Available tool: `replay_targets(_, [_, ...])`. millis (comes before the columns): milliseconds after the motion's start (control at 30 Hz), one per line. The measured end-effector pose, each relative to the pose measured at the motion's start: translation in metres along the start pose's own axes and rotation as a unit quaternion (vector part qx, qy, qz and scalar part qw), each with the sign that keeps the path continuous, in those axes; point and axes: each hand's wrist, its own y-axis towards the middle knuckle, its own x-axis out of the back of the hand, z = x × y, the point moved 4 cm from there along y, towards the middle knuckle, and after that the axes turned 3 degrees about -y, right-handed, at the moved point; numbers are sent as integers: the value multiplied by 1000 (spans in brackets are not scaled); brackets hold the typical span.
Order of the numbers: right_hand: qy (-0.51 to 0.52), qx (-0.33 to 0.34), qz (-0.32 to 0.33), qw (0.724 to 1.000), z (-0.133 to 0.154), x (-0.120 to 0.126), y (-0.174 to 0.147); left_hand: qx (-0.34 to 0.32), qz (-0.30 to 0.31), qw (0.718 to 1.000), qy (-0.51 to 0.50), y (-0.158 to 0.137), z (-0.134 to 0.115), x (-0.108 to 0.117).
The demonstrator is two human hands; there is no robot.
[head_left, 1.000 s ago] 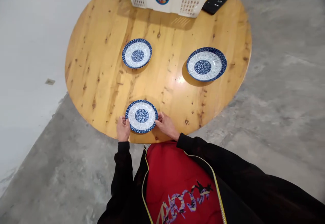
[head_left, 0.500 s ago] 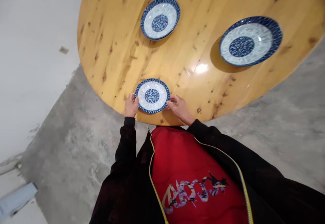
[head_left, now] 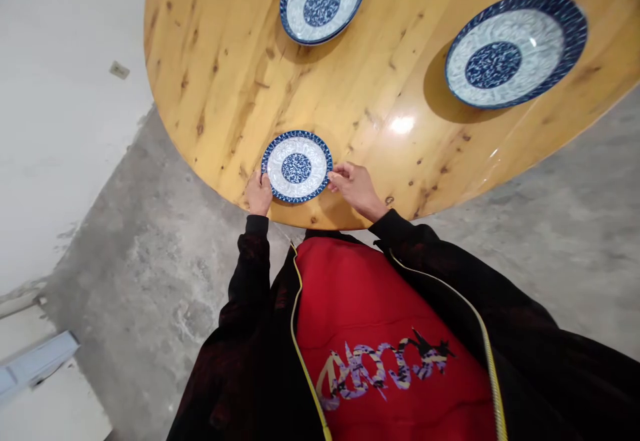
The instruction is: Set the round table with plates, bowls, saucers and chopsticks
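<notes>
Two hands pinched the small plate (head_left: 297, 166) at the near edge of the round table (head_left: 225, 61): left hand (head_left: 258, 193) on its left rim, right hand (head_left: 351, 186) on its right. Setting it down seemed the step in hand; next, both grips would have to loosen.

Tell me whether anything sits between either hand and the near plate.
Nothing visible does. The left hand and right hand both touch the rim of the near plate, which lies on the wooden table.
</notes>
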Motion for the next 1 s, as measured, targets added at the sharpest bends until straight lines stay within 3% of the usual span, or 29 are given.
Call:
replay_targets(267, [32,14,-12,999,-4,1,-1,-17,-14,1000,18,-4,-1,-4])
replay_targets(533, [53,19,-46,997,-8,0,3,-49,-16,998,-47,2,3,-6])
replay_targets(1000, [40,39,-100,993,-4,9,24,-81,-11,991,-104,26,-15,-15])
